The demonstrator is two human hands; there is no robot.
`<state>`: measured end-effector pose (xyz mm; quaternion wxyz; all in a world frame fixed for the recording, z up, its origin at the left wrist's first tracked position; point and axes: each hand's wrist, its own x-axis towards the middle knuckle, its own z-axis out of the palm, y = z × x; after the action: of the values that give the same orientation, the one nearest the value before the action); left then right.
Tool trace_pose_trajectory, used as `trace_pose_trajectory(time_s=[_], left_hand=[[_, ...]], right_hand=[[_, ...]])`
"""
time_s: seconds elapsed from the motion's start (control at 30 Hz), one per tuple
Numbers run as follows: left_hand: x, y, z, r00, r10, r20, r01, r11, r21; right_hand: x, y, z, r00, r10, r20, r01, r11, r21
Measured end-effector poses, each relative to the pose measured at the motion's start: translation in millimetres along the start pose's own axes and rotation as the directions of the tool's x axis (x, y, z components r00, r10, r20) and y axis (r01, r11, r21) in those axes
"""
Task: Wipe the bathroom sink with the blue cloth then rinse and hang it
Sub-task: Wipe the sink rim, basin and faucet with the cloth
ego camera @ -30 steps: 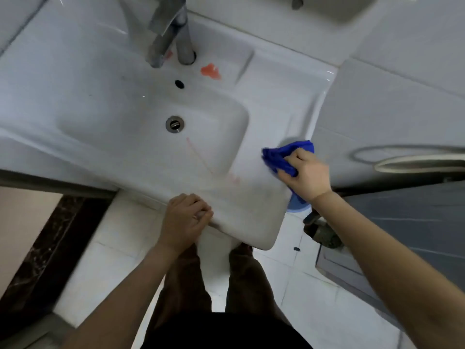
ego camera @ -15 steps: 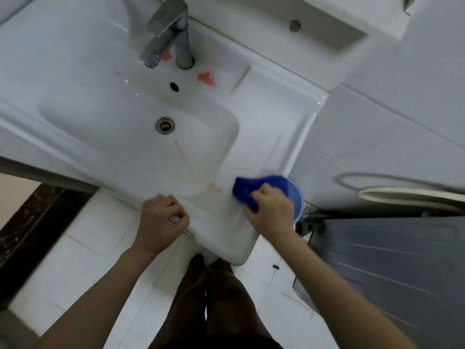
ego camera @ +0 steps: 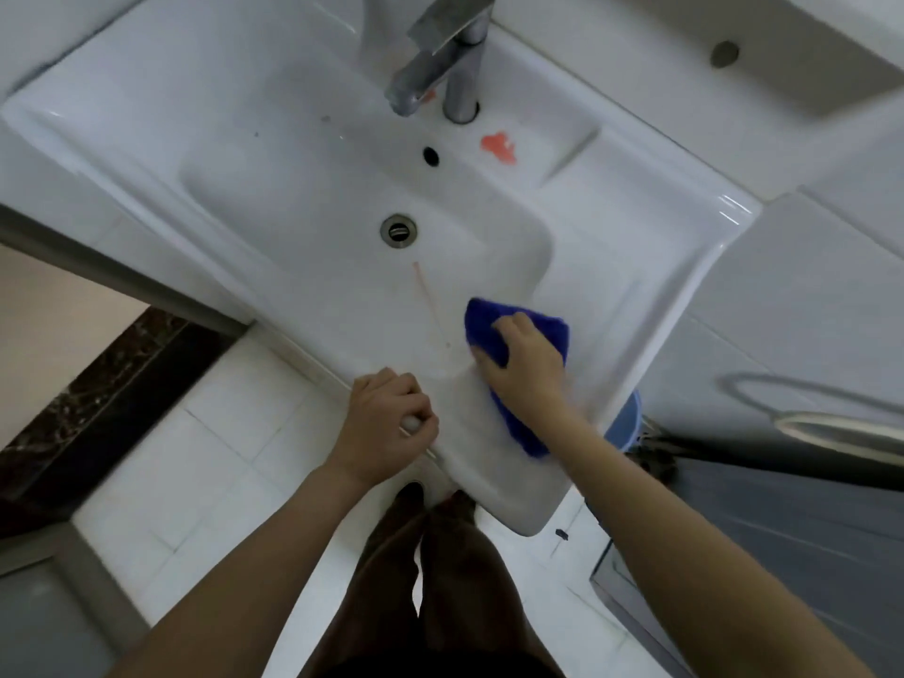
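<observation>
The white sink (ego camera: pixel 254 139) fills the upper view, with a metal tap (ego camera: pixel 440 51) at the back and a drain (ego camera: pixel 398 230) in the basin. A faint reddish streak (ego camera: pixel 430 303) runs down the basin's near wall, and an orange-red stain (ego camera: pixel 499 146) lies beside the tap. My right hand (ego camera: pixel 526 364) grips the bunched blue cloth (ego camera: pixel 518 335) and presses it on the sink's near rim at the basin's right corner. My left hand (ego camera: pixel 386 423) curls over the front edge of the sink.
A blue bucket (ego camera: pixel 626 425) shows under the sink's right edge. A metal towel bar (ego camera: pixel 831 425) sticks out from the tiled wall at right, above a grey door. White floor tiles and my legs lie below the sink.
My right hand has slid the cloth from the far right rim leftward and nearer, to the basin's near right corner. The left hand stays on the front edge.
</observation>
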<state>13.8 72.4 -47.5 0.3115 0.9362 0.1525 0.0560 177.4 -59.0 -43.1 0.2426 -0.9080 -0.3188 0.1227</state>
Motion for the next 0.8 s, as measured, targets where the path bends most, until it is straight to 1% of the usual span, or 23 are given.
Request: trace_pose_trajectory(time_s=[0.03, 0.1, 0.13, 0.17, 0.2, 0.23, 0.27, 0.3, 0.33, 0.37, 0.4, 0.43, 0.47, 0.53, 0.6, 0.67, 0.7, 0.73, 0.8], left_hand=[[0.5, 0.3, -1.1, 1.0, 0.007, 0.017, -0.007, 1.0, 0.002], [0.3, -0.7, -2.2, 0.999, 0.023, 0.032, -0.023, 1.0, -0.002], [-0.4, -1.4, -2.1, 0.999, 0.025, 0.029, -0.025, 1.0, -0.007], [-1.1, -2.4, -1.8, 0.999, 0.024, 0.024, -0.024, 1.0, -0.012], [-1.3, -3.2, -0.8, 1.0, 0.022, 0.014, -0.022, 1.0, -0.017], [-0.7, -4.1, 0.1, 1.0, 0.02, 0.004, -0.02, 1.0, -0.022], [-0.7, -4.4, 0.7, 1.0, 0.018, 0.0, -0.018, 1.0, -0.025], [-0.9, -3.9, 1.0, 1.0, 0.018, -0.002, -0.018, 1.0, -0.025], [-1.2, -3.2, 0.3, 1.0, 0.021, -0.003, -0.021, 1.0, -0.021], [-0.2, -2.6, -0.3, 1.0, 0.022, 0.0, -0.022, 1.0, -0.02], [0.6, -2.7, -1.3, 1.0, 0.025, 0.011, -0.024, 0.999, -0.021], [0.1, -2.9, -1.7, 0.999, 0.025, 0.023, -0.024, 1.0, -0.019], [-0.5, -2.6, -2.1, 0.999, 0.023, 0.029, -0.023, 1.0, -0.015], [-0.5, -2.3, -5.2, 0.998, 0.033, 0.052, -0.033, 0.999, -0.005], [0.0, -2.6, -5.3, 0.997, 0.047, 0.066, -0.047, 0.999, -0.006], [-0.2, -2.5, -5.1, 0.997, 0.045, 0.062, -0.045, 0.999, -0.01], [-0.2, -3.0, -4.6, 0.998, 0.039, 0.058, -0.038, 0.999, -0.02], [-0.2, -3.9, -3.3, 0.998, 0.033, 0.051, -0.032, 0.999, -0.028], [-1.3, -5.1, 0.8, 0.999, 0.02, 0.031, -0.02, 1.0, -0.017]], right_hand=[[-26.4, -12.1, 8.2, 0.991, -0.104, 0.088, 0.104, 0.995, 0.009], [-43.3, -11.1, 11.7, 0.948, -0.264, 0.176, 0.267, 0.964, 0.009], [-32.3, -0.5, 9.0, 0.938, -0.301, 0.172, 0.305, 0.952, 0.002], [-15.9, 11.8, 6.0, 0.944, -0.295, 0.146, 0.303, 0.953, -0.03], [4.8, 23.6, 1.6, 0.964, -0.252, 0.083, 0.258, 0.963, -0.078], [29.0, 34.4, -4.2, 0.983, -0.184, -0.014, 0.181, 0.977, -0.112], [53.8, 43.0, -13.3, 0.992, -0.079, -0.101, 0.068, 0.992, -0.108], [76.1, 48.2, -21.0, 0.986, 0.064, -0.157, -0.074, 0.995, -0.065], [91.0, 49.2, -25.0, 0.964, 0.193, -0.185, -0.197, 0.98, -0.004], [95.8, 46.3, -25.0, 0.943, 0.273, -0.19, -0.271, 0.962, 0.036], [90.7, 39.1, -21.9, 0.939, 0.283, -0.198, -0.283, 0.959, 0.025], [76.1, 29.0, -15.3, 0.952, 0.236, -0.195, -0.238, 0.971, 0.014], [53.6, 16.9, -5.9, 0.976, 0.14, -0.166, -0.14, 0.99, 0.011], [-4.7, -8.0, 10.9, 0.999, -0.037, -0.019, 0.037, 0.999, 0.001], [-43.5, -15.9, 13.4, 0.976, -0.189, 0.11, 0.191, 0.982, -0.007], [-36.1, -0.3, 4.6, 0.94, -0.299, 0.162, 0.309, 0.95, -0.04], [-21.6, 11.2, -0.3, 0.939, -0.304, 0.161, 0.319, 0.945, -0.072], [-1.8, 24.7, -5.4, 0.952, -0.279, 0.125, 0.292, 0.951, -0.101], [49.1, 55.4, -20.4, 0.989, -0.144, -0.021, 0.141, 0.982, -0.126]])
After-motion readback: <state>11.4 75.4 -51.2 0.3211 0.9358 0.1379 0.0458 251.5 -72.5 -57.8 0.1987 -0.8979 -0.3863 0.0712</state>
